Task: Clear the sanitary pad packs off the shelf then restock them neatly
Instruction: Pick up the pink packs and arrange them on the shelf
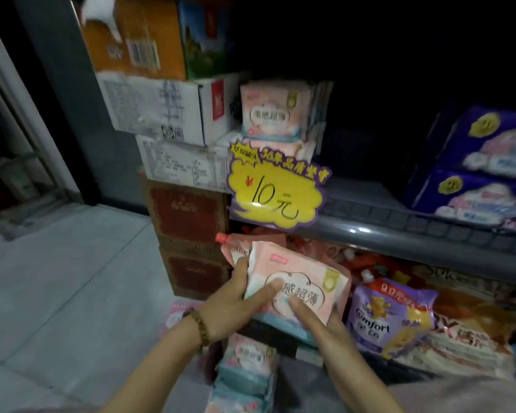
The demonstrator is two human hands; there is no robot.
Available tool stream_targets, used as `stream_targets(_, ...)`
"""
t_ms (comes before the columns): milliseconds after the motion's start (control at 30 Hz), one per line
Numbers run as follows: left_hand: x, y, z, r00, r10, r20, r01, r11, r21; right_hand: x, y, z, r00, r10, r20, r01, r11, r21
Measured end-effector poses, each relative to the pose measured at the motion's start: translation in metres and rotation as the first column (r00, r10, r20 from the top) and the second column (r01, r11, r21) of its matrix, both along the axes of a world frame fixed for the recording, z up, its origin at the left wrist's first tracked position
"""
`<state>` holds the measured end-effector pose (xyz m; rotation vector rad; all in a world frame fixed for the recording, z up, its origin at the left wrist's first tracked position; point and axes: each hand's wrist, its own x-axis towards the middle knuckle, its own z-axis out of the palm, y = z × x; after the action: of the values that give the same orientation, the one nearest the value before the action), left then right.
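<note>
Nearest, a pile of pink pad packs (245,371) lies on the floor. Above it the left hand (233,305) and right hand (325,320) grip a held stack of pink sanitary pad packs (304,281), thumbs on its front, beside a purple Comfort pouch (390,317). Higher up, a yellow price tag (276,189) on the shelf (414,234) edge covers part of the remaining pink packs (276,111) — purple packs (489,162) stand well to their right.

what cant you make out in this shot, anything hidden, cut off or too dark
All in the head view:
1. Count of held pink pad packs: left hand, right hand and the front pack cover the rest.
2. Lower shelf packs: hidden by the yellow price sign.
3. The purple packs: cut off by the right edge.
4. The shelf back: too dark.
5. The floor stack: blurred, cut off by the bottom edge.
</note>
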<state>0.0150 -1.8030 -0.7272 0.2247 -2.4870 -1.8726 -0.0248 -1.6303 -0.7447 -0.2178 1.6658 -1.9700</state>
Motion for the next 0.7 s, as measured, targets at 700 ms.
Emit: stream_targets(700,-0.141,-0.098,0.132,0.854,-0.052,-0.518,-0.177,0.907,-0.382,-0.157,-0.102,0.147,0.653,0.045,-0.756,-0.026,0.999,0.037)
